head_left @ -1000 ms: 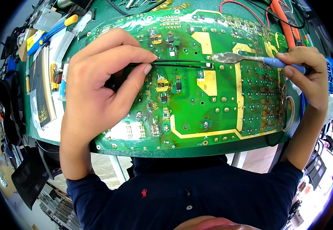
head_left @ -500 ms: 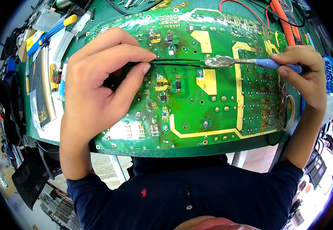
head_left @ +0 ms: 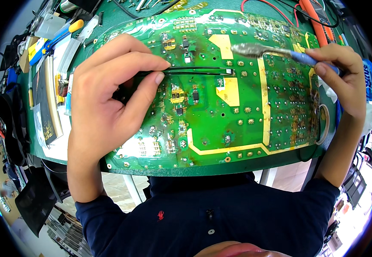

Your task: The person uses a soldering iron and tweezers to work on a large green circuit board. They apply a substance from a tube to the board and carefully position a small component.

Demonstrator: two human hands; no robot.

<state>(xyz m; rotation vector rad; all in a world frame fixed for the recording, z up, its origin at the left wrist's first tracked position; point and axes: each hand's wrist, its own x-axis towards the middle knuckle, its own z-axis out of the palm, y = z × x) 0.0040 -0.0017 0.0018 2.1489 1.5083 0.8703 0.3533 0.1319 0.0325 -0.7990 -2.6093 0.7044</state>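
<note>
A large green circuit board (head_left: 246, 128) with yellow traces lies on the bench in front of me. My left hand (head_left: 109, 107) pinches black tweezers (head_left: 190, 70) that reach right across the board, with a small grey component (head_left: 228, 71) at their tips. My right hand (head_left: 344, 77) holds a blue-handled soldering iron (head_left: 276, 51); its silvery tip hovers just above and to the right of the tweezer tips, a short way off the board.
A screwdriver with a blue and yellow handle (head_left: 55, 38), small packets and a dark card (head_left: 44, 107) lie at the left of the bench. Red and orange leads (head_left: 314, 17) run along the far right. Below the board's near edge is my dark shirt.
The soldering iron tip has lifted up and away from the spot beside the tweezer tips. The left hand and tweezers have stayed put.
</note>
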